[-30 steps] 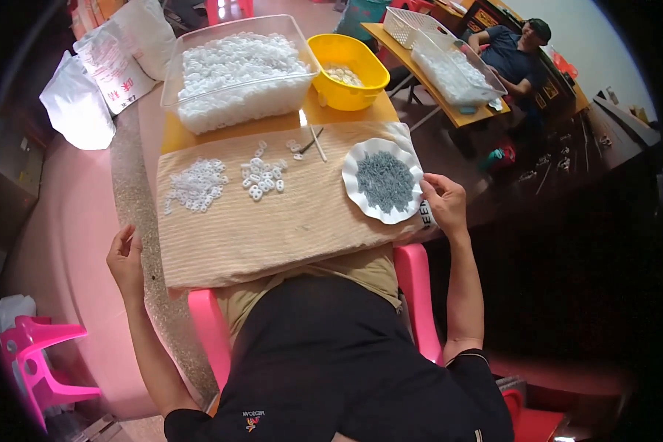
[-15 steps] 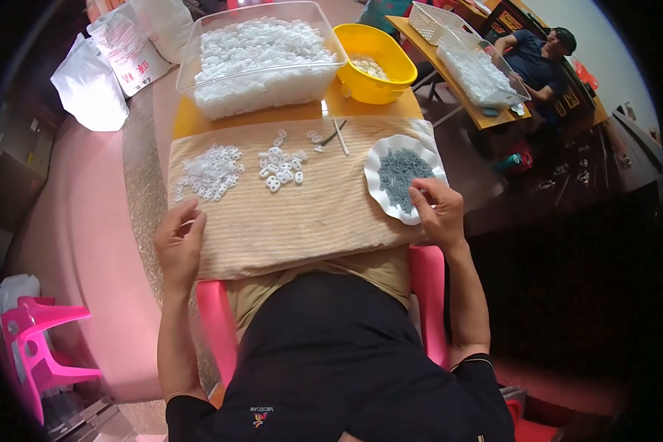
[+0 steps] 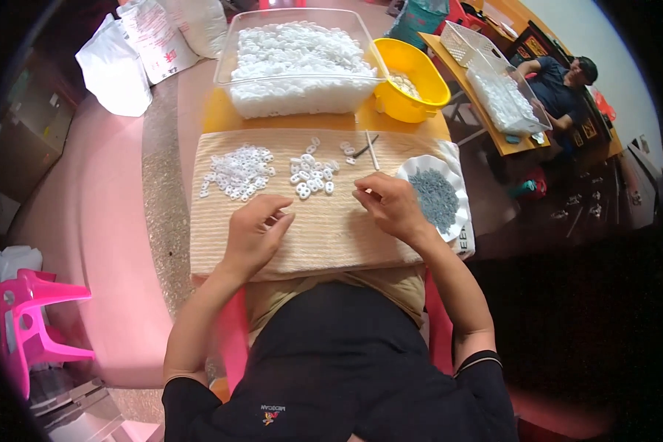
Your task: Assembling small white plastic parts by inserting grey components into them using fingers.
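Note:
My left hand [image 3: 256, 232] hovers over the near middle of the striped cloth [image 3: 324, 250], its fingers loosely bent and the thumb apart from the forefinger; I see nothing between them. My right hand [image 3: 393, 208] is left of a white wavy-rimmed dish [image 3: 460, 210] of small grey pieces [image 3: 436, 199]. Its thumb and fingertips are pinched together; whatever they hold is too small to make out. Beyond the hands lie a heap of small white plastic pieces [image 3: 239, 172] and a looser group of white two-holed pieces [image 3: 313, 175].
A white stick [image 3: 372, 151] and a thin dark tool [image 3: 366, 146] lie beside a few white pieces. Behind the cloth stand a clear bin [image 3: 302, 96] of white pieces and a yellow tub [image 3: 412, 107]. A person [image 3: 556, 88] sits at another table, far right. A pink stool [image 3: 44, 317] is at left.
My right hand has left the dish and moved left over the cloth, fingers pinched. My left hand has come right, toward the middle. The whole view has shifted slightly.

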`<action>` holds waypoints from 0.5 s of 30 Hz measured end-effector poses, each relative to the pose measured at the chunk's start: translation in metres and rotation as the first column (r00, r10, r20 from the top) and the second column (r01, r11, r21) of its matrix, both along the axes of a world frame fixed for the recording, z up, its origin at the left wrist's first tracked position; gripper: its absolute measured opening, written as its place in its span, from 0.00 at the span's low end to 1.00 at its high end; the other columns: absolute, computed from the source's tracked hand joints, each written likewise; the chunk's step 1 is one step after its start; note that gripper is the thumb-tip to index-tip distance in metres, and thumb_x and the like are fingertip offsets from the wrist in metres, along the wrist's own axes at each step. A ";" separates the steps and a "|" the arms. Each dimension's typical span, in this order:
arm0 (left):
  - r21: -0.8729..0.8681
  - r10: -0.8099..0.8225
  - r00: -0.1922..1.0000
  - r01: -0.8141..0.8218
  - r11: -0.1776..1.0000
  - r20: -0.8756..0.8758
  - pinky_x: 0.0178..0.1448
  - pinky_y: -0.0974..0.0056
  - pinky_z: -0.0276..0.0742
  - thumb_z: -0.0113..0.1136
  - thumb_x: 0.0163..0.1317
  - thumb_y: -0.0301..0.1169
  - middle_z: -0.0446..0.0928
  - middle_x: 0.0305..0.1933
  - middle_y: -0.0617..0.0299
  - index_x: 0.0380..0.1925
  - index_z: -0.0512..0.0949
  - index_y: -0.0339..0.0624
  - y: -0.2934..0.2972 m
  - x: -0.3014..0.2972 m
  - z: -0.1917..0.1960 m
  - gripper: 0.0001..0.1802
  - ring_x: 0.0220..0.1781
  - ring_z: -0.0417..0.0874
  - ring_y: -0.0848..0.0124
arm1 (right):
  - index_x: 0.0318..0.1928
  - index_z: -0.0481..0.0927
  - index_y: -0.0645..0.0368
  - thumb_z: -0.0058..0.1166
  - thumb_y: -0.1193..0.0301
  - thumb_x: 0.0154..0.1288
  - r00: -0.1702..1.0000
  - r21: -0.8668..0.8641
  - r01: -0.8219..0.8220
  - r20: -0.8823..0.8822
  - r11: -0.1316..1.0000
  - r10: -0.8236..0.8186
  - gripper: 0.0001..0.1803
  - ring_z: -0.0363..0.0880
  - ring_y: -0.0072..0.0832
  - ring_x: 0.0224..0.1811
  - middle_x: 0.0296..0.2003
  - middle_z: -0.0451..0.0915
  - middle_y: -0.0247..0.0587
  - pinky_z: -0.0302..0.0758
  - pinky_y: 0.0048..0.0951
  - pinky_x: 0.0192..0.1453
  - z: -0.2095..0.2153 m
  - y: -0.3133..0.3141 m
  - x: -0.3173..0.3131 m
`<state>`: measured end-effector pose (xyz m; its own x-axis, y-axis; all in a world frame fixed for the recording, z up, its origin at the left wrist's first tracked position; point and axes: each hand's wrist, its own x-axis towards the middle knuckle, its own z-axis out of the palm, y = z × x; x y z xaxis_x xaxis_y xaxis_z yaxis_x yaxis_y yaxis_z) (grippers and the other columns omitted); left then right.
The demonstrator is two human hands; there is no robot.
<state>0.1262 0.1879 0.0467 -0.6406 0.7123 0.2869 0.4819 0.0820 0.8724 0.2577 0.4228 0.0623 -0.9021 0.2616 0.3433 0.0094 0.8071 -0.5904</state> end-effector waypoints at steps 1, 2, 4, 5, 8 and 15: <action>-0.005 0.015 1.000 -0.015 1.000 -0.003 0.37 0.71 0.77 0.63 0.55 0.20 0.80 0.38 0.58 0.43 0.79 0.34 -0.001 -0.002 0.002 0.14 0.33 0.80 0.75 | 0.37 0.82 0.59 0.60 0.71 0.57 1.000 -0.021 0.006 0.022 1.000 -0.006 0.07 0.81 0.40 0.30 0.31 0.81 0.45 0.76 0.35 0.34 -0.001 0.000 -0.004; 0.006 0.048 0.998 -0.048 0.999 -0.034 0.37 0.71 0.77 0.63 0.55 0.20 0.80 0.38 0.58 0.43 0.79 0.35 -0.003 -0.003 0.003 0.13 0.33 0.80 0.75 | 0.37 0.82 0.58 0.60 0.71 0.57 0.999 -0.043 0.013 0.046 0.999 -0.011 0.07 0.81 0.40 0.30 0.31 0.81 0.45 0.76 0.35 0.34 -0.002 0.000 -0.008; 0.013 0.096 0.993 -0.095 0.995 -0.066 0.37 0.71 0.76 0.63 0.55 0.20 0.80 0.38 0.58 0.42 0.79 0.35 -0.010 -0.010 0.006 0.13 0.33 0.80 0.75 | 0.37 0.82 0.58 0.60 0.71 0.57 0.998 -0.058 -0.013 0.053 0.998 0.016 0.07 0.81 0.41 0.31 0.30 0.81 0.44 0.76 0.36 0.35 -0.002 -0.003 -0.015; 0.030 0.166 0.984 -0.165 0.986 -0.067 0.36 0.71 0.77 0.63 0.55 0.20 0.80 0.38 0.56 0.42 0.80 0.35 -0.013 -0.015 0.007 0.12 0.32 0.81 0.73 | 0.37 0.82 0.57 0.60 0.71 0.57 0.998 -0.066 -0.018 0.064 0.998 0.023 0.07 0.81 0.41 0.31 0.30 0.81 0.44 0.76 0.36 0.35 -0.002 -0.004 -0.018; 0.064 0.294 0.955 -0.291 0.955 -0.035 0.35 0.70 0.78 0.62 0.55 0.21 0.81 0.39 0.55 0.40 0.80 0.35 -0.020 -0.023 0.003 0.11 0.31 0.82 0.72 | 0.37 0.82 0.56 0.60 0.71 0.57 0.996 -0.010 -0.088 0.033 0.996 0.088 0.07 0.80 0.42 0.31 0.29 0.80 0.43 0.76 0.37 0.35 -0.007 -0.009 -0.035; 0.087 0.365 0.928 -0.371 0.924 0.079 0.38 0.74 0.76 0.64 0.57 0.22 0.81 0.37 0.60 0.40 0.81 0.36 -0.018 -0.020 -0.007 0.10 0.34 0.80 0.78 | 0.38 0.83 0.59 0.59 0.71 0.58 0.975 0.143 -0.213 0.097 0.967 0.201 0.08 0.81 0.41 0.35 0.35 0.81 0.44 0.76 0.35 0.39 0.002 -0.036 -0.094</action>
